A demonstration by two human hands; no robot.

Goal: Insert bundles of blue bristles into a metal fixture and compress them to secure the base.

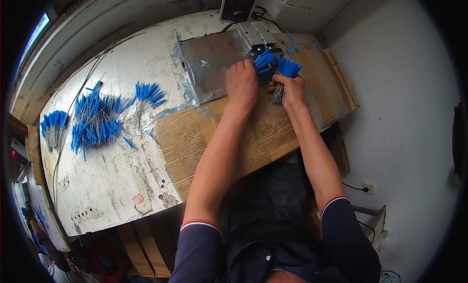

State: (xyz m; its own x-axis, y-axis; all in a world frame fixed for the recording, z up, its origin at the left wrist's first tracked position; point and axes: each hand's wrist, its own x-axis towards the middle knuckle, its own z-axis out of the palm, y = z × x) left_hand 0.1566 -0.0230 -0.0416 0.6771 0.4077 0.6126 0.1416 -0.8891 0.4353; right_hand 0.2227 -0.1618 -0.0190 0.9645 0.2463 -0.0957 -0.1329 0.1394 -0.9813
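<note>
Head view showed the right hand [294, 90] closed around a blue-tipped wire bundle [288, 67] near the metal machine [256, 35]; a slack grip might have shed wires. Whether the left hand's [242, 85] curled fingers gripped anything was unclear.

A worn white tabletop [122, 171], marked by stains and chipped patches, is covered toward the right by brown cardboard [195, 141] and a flat metal plate [214, 63], whose edges are bordered by bluish tape [191, 85]. On the bare white part at the left, a large tangled heap of blue-tipped wires [95, 122] is flanked by a smaller bunch [54, 124] near the outer edge and a loose fan of the same wires [148, 94] on its other side, while a single blue piece [127, 142] is seen just beside the heap. The left end is crossed by a thin cable [78, 95], and a silver box-shaped unit [256, 33] is set at the plate's far right corner.
</note>
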